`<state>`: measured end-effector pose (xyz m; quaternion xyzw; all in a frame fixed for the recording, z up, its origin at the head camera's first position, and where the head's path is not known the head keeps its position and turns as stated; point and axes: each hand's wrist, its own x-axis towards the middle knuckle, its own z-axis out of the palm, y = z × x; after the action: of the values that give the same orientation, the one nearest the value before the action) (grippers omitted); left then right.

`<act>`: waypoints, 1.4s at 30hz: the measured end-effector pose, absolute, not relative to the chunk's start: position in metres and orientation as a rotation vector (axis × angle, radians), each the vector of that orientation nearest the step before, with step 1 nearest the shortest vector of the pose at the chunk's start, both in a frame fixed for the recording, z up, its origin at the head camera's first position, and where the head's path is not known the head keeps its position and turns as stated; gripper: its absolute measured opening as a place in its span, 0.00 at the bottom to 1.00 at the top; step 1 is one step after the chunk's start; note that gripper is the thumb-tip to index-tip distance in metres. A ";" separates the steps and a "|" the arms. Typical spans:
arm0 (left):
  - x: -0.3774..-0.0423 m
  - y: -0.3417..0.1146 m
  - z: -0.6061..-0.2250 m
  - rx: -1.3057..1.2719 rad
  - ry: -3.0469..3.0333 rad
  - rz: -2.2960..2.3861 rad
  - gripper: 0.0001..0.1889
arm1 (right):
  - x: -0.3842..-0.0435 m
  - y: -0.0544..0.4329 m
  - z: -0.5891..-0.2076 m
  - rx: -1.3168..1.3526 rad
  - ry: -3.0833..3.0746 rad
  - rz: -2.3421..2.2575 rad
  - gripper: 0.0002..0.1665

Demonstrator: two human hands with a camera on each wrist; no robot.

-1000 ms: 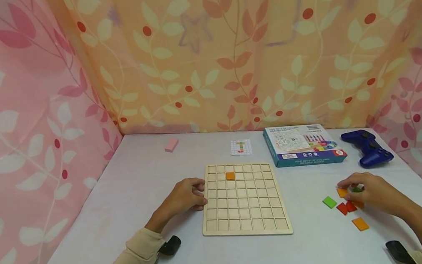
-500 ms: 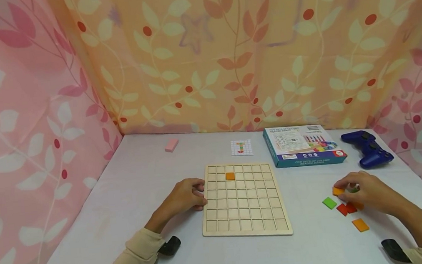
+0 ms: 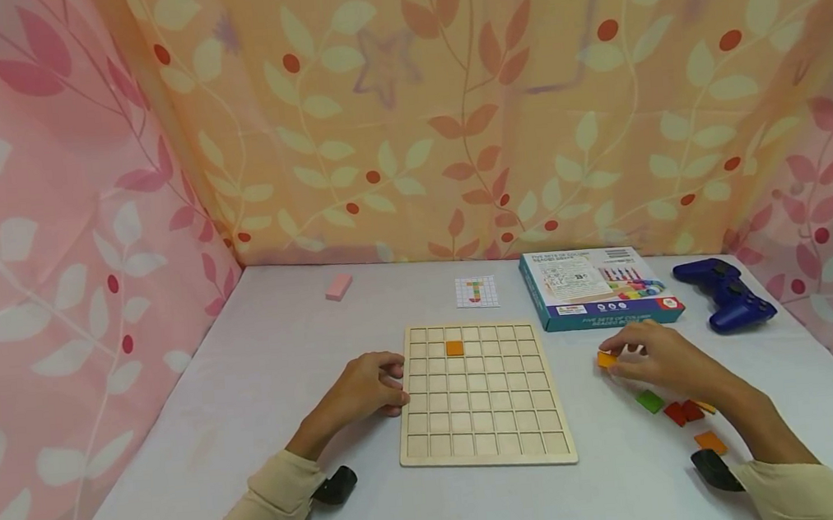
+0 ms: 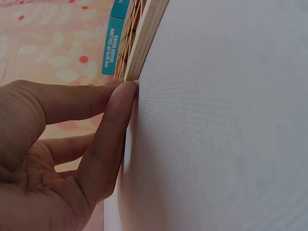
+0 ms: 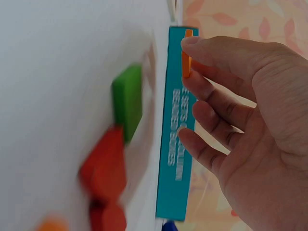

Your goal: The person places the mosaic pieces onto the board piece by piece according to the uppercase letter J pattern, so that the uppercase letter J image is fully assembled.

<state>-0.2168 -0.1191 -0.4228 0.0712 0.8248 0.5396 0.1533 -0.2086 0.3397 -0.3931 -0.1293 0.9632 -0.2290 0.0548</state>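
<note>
Where the white table (image 3: 237, 416) nears its far left corner: one pink block (image 3: 339, 287), lying flat. Next, left hand (image 3: 362, 387), beige-sleeved; thumb and forefinger set apart, fingertips against the near-upright-running left edge of the board; nothing lifted. One wooden board (image 3: 499, 401), gridded, flat on the table; one orange tile (image 3: 455, 347) seated in its second row from the far side, third column from the left. Beyond the board, one small white card (image 3: 486, 293), grid-printed, with a coloured figure. Right of it, one teal-edged box (image 3: 615, 317), lettered "Five Sets of Column Beaded Boxes". In front of the box, a second orange tile (image 3: 607, 359), pinched by thumb and fingers of the right hand (image 3: 659, 361), raised off the table, well apart from the board. Below that hand: one green tile (image 3: 650, 401); two red tiles (image 3: 675, 414), side by side; a further orange tile (image 3: 710, 442), nearer the person. Far right, one blue game controller (image 3: 724, 292), beside the box.
</note>
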 end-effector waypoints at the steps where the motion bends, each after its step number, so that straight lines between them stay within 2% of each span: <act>1: -0.217 -0.119 -0.423 0.205 2.363 1.549 0.34 | -0.211 0.334 -0.392 -0.417 2.927 -0.695 0.19; 12: -0.216 -0.120 -0.422 0.233 2.386 1.531 0.34 | -0.243 0.268 -0.393 -0.699 2.861 -0.807 0.14; 20: -0.216 -0.121 -0.421 0.231 2.372 1.541 0.34 | -0.263 0.232 -0.395 -0.710 2.817 -0.822 0.15; 29: -0.215 -0.121 -0.422 0.230 2.357 1.554 0.34 | -0.278 0.208 -0.403 -0.706 2.781 -0.797 0.15; 42: -0.216 -0.121 -0.423 0.220 2.368 1.555 0.34 | -0.283 0.199 -0.407 -0.708 2.796 -0.773 0.14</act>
<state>-0.2157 -0.1214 -0.4230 0.0767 0.8240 0.5411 0.1495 -0.2830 0.1991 -0.4075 -0.2365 0.9335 -0.2580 0.0776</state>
